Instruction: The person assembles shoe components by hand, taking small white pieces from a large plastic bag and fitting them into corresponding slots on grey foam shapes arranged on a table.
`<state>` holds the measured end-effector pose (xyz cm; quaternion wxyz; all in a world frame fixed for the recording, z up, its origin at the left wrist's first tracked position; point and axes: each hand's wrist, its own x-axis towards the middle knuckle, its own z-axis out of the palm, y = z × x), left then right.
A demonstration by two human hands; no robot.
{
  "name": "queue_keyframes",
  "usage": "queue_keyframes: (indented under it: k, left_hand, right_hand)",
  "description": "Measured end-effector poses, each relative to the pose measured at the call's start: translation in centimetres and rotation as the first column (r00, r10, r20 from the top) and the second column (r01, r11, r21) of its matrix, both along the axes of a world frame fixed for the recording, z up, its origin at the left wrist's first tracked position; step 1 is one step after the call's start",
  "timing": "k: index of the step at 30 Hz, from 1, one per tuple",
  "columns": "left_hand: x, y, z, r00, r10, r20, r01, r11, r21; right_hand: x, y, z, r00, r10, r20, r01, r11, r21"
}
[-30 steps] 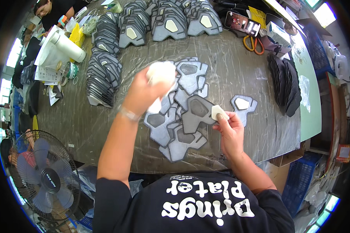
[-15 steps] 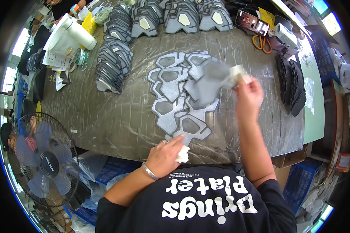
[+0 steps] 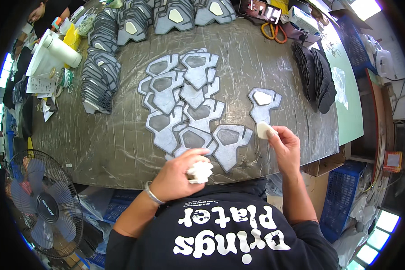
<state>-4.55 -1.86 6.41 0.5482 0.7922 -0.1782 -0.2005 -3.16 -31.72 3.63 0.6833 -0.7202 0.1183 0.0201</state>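
At near edge of table (image 3: 121, 148): left hand (image 3: 177, 173), fingers curled tight round white wad (image 3: 200, 171), just below overlapping grey cut pieces (image 3: 184, 105). Right hand (image 3: 285, 146), fingers pinching small white pad (image 3: 263, 130), touching lower tip of lone grey piece (image 3: 263, 103) w/ white centre.
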Motion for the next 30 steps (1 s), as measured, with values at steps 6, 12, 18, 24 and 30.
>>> queue_keyframes:
  k: [6, 12, 18, 24, 30]
  left_hand:
    - [0.5, -3.2, -1.3, 0.996, -0.087, 0.019, 0.085, 0.992, 0.095]
    - [1.2, -3.9, -1.9, 0.993, -0.106, 0.052, 0.091, 0.966, 0.244]
    - [1.7, -3.6, -2.0, 0.992, -0.124, -0.001, 0.12, 0.963, 0.239]
    - [1.7, -3.2, -2.6, 0.989, -0.138, 0.057, 0.124, 0.971, 0.207]
    - [1.9, -3.0, -2.6, 0.989, -0.138, 0.049, 0.128, 0.978, 0.166]
  right_hand:
    - [0.5, 1.2, 0.9, 0.917, 0.276, -0.289, -0.243, 0.959, 0.145]
    - [1.7, 2.3, 0.5, 0.886, 0.33, -0.327, -0.297, 0.943, 0.146]
    - [3.3, 2.6, 0.6, 0.807, 0.422, -0.414, -0.403, 0.905, 0.137]
    - [4.0, 3.5, 0.1, 0.784, 0.413, -0.463, -0.482, 0.875, -0.036]
    - [4.4, 3.8, 0.2, 0.758, 0.371, -0.536, -0.507, 0.853, -0.126]
